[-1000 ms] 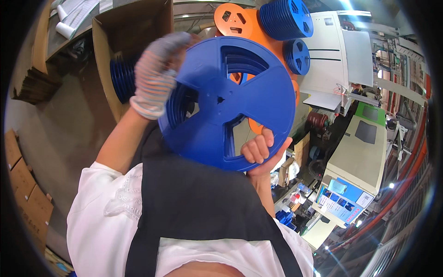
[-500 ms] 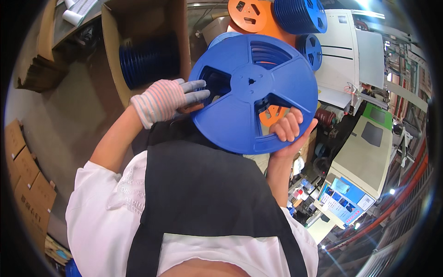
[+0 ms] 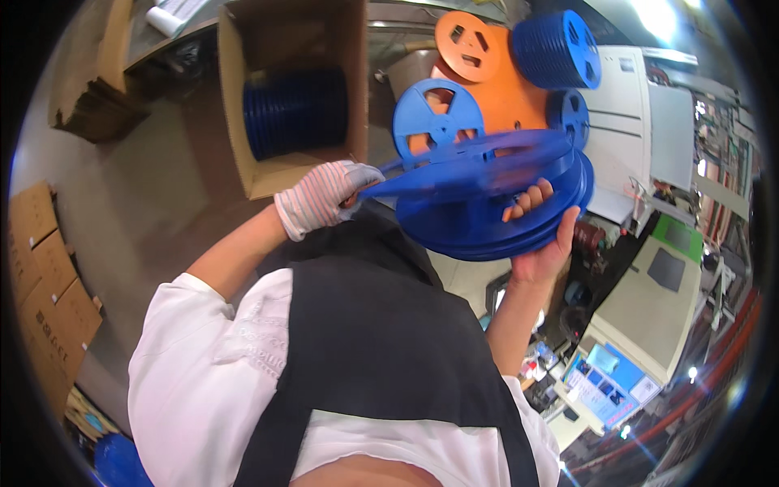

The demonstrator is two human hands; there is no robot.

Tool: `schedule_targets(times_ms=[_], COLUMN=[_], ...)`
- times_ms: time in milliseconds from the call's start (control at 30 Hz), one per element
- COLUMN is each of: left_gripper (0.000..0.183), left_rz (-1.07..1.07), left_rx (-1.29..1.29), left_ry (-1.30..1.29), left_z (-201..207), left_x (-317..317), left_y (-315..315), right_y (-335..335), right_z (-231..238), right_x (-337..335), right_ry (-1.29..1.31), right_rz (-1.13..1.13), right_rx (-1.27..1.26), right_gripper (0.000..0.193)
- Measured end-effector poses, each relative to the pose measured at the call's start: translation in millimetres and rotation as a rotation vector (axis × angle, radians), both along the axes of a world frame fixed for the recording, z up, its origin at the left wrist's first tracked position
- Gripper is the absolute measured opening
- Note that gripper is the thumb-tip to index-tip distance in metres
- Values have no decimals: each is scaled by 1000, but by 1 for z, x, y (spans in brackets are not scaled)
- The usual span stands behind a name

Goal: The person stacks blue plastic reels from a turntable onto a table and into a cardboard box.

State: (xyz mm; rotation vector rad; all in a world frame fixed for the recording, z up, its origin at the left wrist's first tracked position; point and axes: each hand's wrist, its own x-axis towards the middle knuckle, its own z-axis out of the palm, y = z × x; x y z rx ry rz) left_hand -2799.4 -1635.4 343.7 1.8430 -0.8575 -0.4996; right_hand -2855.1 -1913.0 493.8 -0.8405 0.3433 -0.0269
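A blue plastic reel [image 3: 479,166] is tilted up and smeared by motion, its left edge gripped by my left hand [image 3: 324,195] in a striped glove. Below it lies a stack of blue reels [image 3: 471,243], tipped toward me in front of my black apron. My bare right hand [image 3: 544,252] holds that stack at its right side, fingers curled through an opening and thumb along the rim. Between the tilted reel and the stack a gap shows at the front; whether they still touch at the back is hidden.
An open cardboard box [image 3: 233,105] on the left holds a row of blue reels [image 3: 296,114]. Ahead, an orange surface [image 3: 515,101] carries an orange reel [image 3: 466,46], a blue reel [image 3: 438,118] and a blue reel stack [image 3: 556,49]. A beige machine [image 3: 645,300] stands at right.
My left hand has closed on the top reel's edge and swung that reel up off the stack's front. The stack has tipped flatter and shifted right in view, my right hand still holding it.
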Motion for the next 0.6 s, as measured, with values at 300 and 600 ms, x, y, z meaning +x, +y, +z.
schedule_targets(times_ms=[300, 600], left_gripper=[27, 33], left_rz=[284, 372], left_rx=[-747, -903], left_ry=[1104, 1401], left_z=[-20, -13], left_x=[-12, -14], left_y=[39, 51], right_y=[-26, -27], right_z=[-32, -48], right_x=[-35, -34], right_ry=[248, 266], right_rz=[-156, -170], right_rx=[-65, -30], right_gripper=[40, 30])
